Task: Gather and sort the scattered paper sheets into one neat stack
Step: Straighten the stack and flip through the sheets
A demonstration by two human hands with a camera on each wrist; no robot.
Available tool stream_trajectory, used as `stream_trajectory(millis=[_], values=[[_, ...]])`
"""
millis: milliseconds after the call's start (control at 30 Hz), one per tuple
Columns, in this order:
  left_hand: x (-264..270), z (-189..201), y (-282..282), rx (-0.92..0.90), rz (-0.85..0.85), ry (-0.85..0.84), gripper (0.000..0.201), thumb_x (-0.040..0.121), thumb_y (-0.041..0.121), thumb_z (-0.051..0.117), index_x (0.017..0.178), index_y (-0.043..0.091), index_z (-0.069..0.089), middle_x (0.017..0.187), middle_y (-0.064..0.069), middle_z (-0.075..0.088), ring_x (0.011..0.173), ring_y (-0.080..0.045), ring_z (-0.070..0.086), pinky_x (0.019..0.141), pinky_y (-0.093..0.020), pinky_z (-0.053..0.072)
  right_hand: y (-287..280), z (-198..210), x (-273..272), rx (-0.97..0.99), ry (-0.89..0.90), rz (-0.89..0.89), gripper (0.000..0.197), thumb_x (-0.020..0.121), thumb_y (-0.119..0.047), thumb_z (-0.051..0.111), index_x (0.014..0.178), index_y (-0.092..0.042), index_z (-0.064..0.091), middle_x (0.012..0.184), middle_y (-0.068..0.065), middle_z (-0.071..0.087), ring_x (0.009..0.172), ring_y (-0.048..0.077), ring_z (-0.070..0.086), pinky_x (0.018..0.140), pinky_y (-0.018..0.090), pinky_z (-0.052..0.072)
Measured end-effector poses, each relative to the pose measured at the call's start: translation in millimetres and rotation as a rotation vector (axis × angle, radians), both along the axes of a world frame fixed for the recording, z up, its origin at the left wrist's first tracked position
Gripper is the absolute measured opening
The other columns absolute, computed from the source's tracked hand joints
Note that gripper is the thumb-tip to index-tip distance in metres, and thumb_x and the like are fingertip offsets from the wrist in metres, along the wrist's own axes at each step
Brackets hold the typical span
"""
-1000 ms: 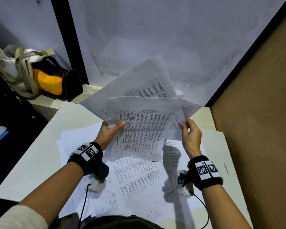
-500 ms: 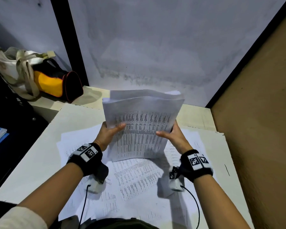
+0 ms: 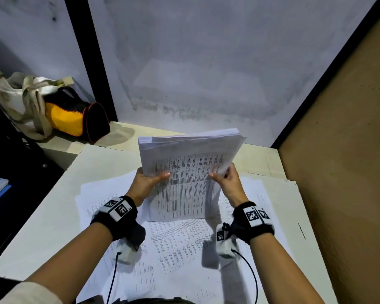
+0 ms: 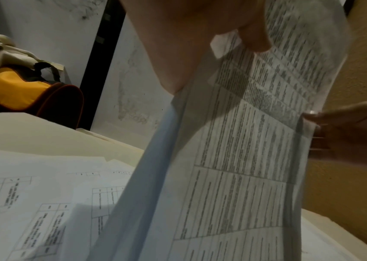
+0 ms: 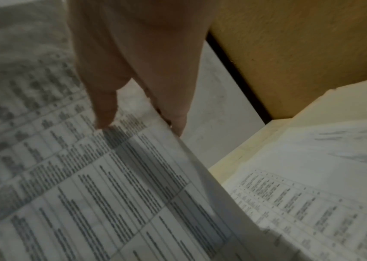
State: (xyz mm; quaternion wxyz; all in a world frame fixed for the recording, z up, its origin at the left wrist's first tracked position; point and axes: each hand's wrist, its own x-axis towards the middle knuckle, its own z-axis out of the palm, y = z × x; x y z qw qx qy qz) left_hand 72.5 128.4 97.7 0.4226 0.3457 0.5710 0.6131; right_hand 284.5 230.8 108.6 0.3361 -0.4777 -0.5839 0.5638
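I hold a stack of printed paper sheets (image 3: 185, 172) upright above the table, its lower edge near the loose sheets (image 3: 184, 244) that lie spread on the tabletop. My left hand (image 3: 149, 179) grips the stack's left edge, thumb on the front page. My right hand (image 3: 225, 179) grips the right edge, thumb in front and fingers behind. In the left wrist view the stack (image 4: 245, 141) fills the right half, with my left hand's thumb (image 4: 254, 38) pressed on it. The right wrist view shows the stack (image 5: 77, 185) pinched by my right hand (image 5: 137, 121).
A white table (image 3: 53, 216) carries the papers. A brown board wall (image 3: 342, 172) closes the right side and a grey wall (image 3: 206, 73) stands behind. A yellow and black bag (image 3: 75, 119) and a cloth bag (image 3: 15, 95) sit at the back left.
The fanned sheets have been brought together into one aligned stack. My right hand moved left from the loose sheet's corner onto the stack's right edge. The stack now stands more upright.
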Motion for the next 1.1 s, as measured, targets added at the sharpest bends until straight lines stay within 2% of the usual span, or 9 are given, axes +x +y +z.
stream_trajectory(millis=[100, 200, 367, 500, 667, 800, 900, 1033, 1100], values=[[7, 8, 1, -0.004, 0.084, 0.029, 0.033, 0.074, 0.024, 0.072, 0.096, 0.002, 0.063, 0.086, -0.007, 0.069, 0.084, -0.025, 0.066, 0.068, -0.024, 0.056, -8, 5, -8, 0.038, -0.016, -0.038, 0.025, 0.09, -0.004, 0.054, 0.114, -0.009, 0.051, 0.112, 0.007, 0.062, 0.108, 0.023, 0.059, 0.099, 0.04, 0.046], [20, 27, 3, 0.026, 0.109, 0.119, 0.009, 0.089, 0.017, 0.057, 0.083, 0.016, 0.064, 0.08, -0.002, 0.068, 0.077, -0.017, 0.066, 0.07, -0.028, 0.054, -16, 19, -13, 0.119, 0.013, -0.104, 0.029, 0.095, -0.004, 0.045, 0.123, -0.01, 0.043, 0.117, 0.001, 0.057, 0.104, 0.012, 0.056, 0.094, 0.029, 0.046], [27, 46, 6, 0.118, 0.141, 0.129, 0.015, 0.086, 0.015, 0.062, 0.085, 0.03, 0.06, 0.085, 0.008, 0.066, 0.08, -0.002, 0.065, 0.078, -0.024, 0.053, -24, 37, -12, 0.2, 0.146, -0.102, 0.045, 0.093, -0.001, 0.045, 0.133, -0.017, 0.03, 0.103, -0.015, 0.049, 0.091, -0.005, 0.051, 0.073, 0.01, 0.046], [24, 45, 4, 0.089, 0.082, 0.099, 0.018, 0.079, 0.016, 0.07, 0.092, 0.026, 0.06, 0.093, 0.001, 0.066, 0.091, -0.021, 0.064, 0.086, -0.037, 0.051, -25, 32, -5, 0.126, 0.271, -0.131, 0.057, 0.081, -0.001, 0.065, 0.122, -0.027, 0.035, 0.113, 0.001, 0.053, 0.104, 0.014, 0.057, 0.088, 0.032, 0.052], [25, 48, 8, 0.02, 0.11, 0.072, 0.016, 0.081, 0.016, 0.067, 0.095, 0.015, 0.061, 0.095, -0.009, 0.066, 0.098, -0.031, 0.063, 0.09, -0.044, 0.05, -21, 28, -8, 0.019, 0.209, -0.098, 0.041, 0.074, -0.008, 0.074, 0.11, -0.002, 0.056, 0.103, 0.014, 0.066, 0.105, 0.033, 0.062, 0.094, 0.052, 0.048], [19, 57, -3, 0.095, 0.043, 0.049, 0.034, 0.061, 0.041, 0.08, 0.084, 0.021, 0.065, 0.081, 0.001, 0.07, 0.082, -0.022, 0.066, 0.082, -0.041, 0.055, -13, 41, 7, 0.068, 0.327, 0.02, 0.046, 0.062, -0.019, 0.079, 0.104, -0.015, 0.061, 0.095, 0.002, 0.069, 0.093, 0.019, 0.066, 0.084, 0.035, 0.056], [16, 46, -10, 0.068, -0.032, 0.004, 0.064, 0.035, 0.063, 0.082, 0.085, 0.026, 0.065, 0.08, 0.008, 0.073, 0.081, -0.011, 0.068, 0.081, -0.034, 0.056, -11, 33, 8, 0.012, 0.205, 0.078, 0.035, 0.065, -0.013, 0.08, 0.095, -0.019, 0.062, 0.091, -0.001, 0.07, 0.094, 0.021, 0.065, 0.088, 0.037, 0.053], [20, 55, -10, 0.034, 0.06, -0.011, 0.025, 0.072, 0.026, 0.076, 0.09, 0.024, 0.06, 0.093, -0.001, 0.067, 0.093, -0.022, 0.064, 0.095, -0.051, 0.048, -13, 38, 0, 0.067, 0.125, 0.064, 0.024, 0.073, -0.001, 0.072, 0.083, -0.021, 0.062, 0.081, -0.007, 0.07, 0.083, 0.014, 0.067, 0.076, 0.028, 0.055], [16, 62, -13, 0.096, 0.06, 0.01, 0.025, 0.067, 0.026, 0.078, 0.087, 0.024, 0.062, 0.085, 0.003, 0.07, 0.086, -0.018, 0.066, 0.089, -0.046, 0.052, -12, 46, 6, 0.12, 0.172, 0.095, 0.024, 0.074, -0.001, 0.071, 0.085, -0.021, 0.064, 0.074, -0.012, 0.072, 0.075, 0.004, 0.069, 0.072, 0.023, 0.057]])
